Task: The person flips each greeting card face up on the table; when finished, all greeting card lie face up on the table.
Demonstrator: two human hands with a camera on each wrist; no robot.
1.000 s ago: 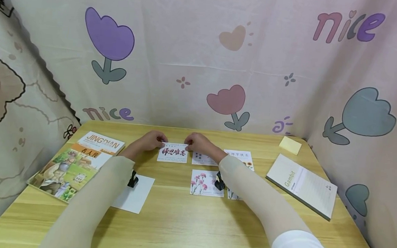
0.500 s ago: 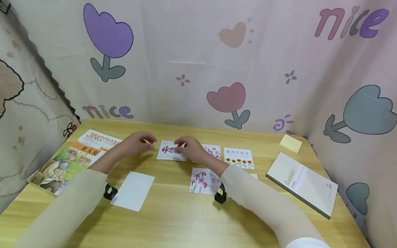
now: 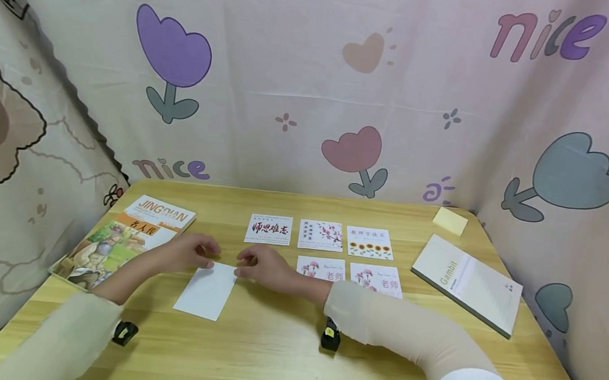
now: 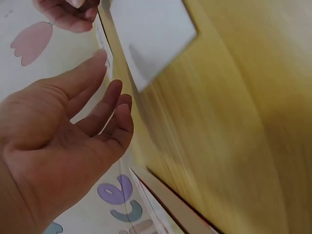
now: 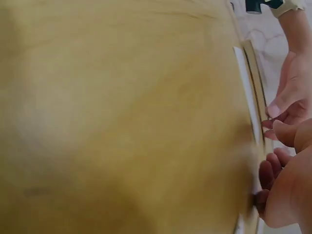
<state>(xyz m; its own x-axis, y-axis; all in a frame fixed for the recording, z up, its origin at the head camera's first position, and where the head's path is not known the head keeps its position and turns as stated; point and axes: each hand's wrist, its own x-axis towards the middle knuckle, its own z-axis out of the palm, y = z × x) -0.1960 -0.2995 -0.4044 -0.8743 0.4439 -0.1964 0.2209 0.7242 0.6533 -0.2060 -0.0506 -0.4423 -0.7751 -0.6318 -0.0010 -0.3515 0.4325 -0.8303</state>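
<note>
Head view shows both hands meeting at the far edge of a blank white card (image 3: 206, 289) that lies flat on the wooden table (image 3: 273, 351), near the person and left of centre. The left hand (image 3: 188, 251) sits at the card's far left corner with fingers relaxed and loosely spread; the left wrist view confirms them apart and holding nothing, just short of the card (image 4: 148, 36). The right hand (image 3: 263, 267) rests at the far right corner, fingertips at or on the edge; whether it pinches the card or only touches it I cannot tell, since the right wrist view is blurred and shows only curled fingertips (image 5: 273, 168) beside the card's edge. As a judgement, the white card is not yet lifted or placed: it lies apart from the laid-out cards, so its handling looks barely begun. Beyond it, five printed cards are already set in two rows: a calligraphy card (image 3: 268, 229), a blossom card (image 3: 321, 235) and a sunflower card (image 3: 369, 243) behind, two carnation cards (image 3: 377, 279) in front. No container is on the table; a picture book (image 3: 118, 242) lies at the left, a notebook (image 3: 466, 283) and a yellow sticky pad (image 3: 450, 221) at the right.
</note>
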